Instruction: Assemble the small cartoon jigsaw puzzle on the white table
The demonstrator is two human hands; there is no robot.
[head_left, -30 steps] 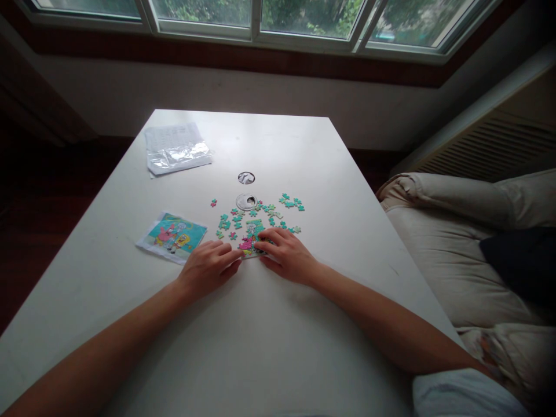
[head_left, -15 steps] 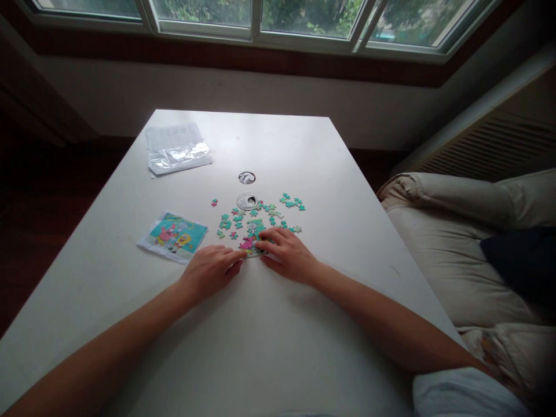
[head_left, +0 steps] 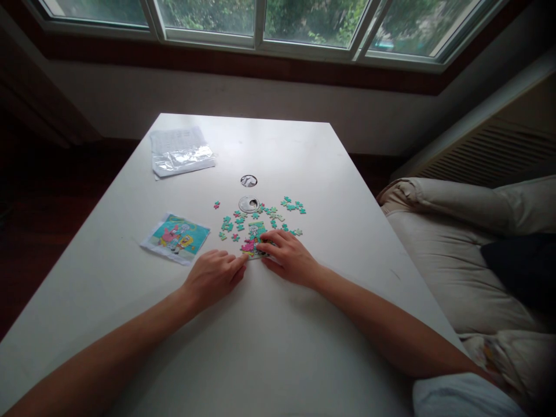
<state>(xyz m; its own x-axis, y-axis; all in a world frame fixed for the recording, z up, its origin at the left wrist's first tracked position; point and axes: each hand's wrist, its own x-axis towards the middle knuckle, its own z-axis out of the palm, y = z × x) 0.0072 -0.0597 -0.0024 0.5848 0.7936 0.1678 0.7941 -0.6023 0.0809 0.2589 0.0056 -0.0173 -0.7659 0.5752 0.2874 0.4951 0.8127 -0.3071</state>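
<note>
A partly joined jigsaw puzzle [head_left: 256, 230] with cartoon figures lies flat on the white table, its right side hidden under my right hand [head_left: 290, 255]. That hand rests on it with fingers apart, lightly bent. My left hand [head_left: 216, 273] has its index finger stretched to the puzzle's lower left corner, touching a yellowish part. Its other fingers are curled under, and nothing shows in them. Loose jigsaw pieces [head_left: 226, 225], mostly teal with a few pink, are scattered left of and behind the puzzle. More teal pieces [head_left: 290, 206] lie at the back right.
Left of my hands lies a picture sheet [head_left: 177, 237] with the cartoon figures. A clear plastic bag with paper [head_left: 182, 153] is at the far left of the table [head_left: 278, 347]. A round metallic disc [head_left: 249, 204] and a round hole [head_left: 249, 180] are behind the pieces. A beige sofa [head_left: 438, 249] stands right.
My left hand has drawn its thumb and fingers in slightly, with the index finger still at the puzzle's corner. My right hand stays on the puzzle. The whole view has shifted a little.
</note>
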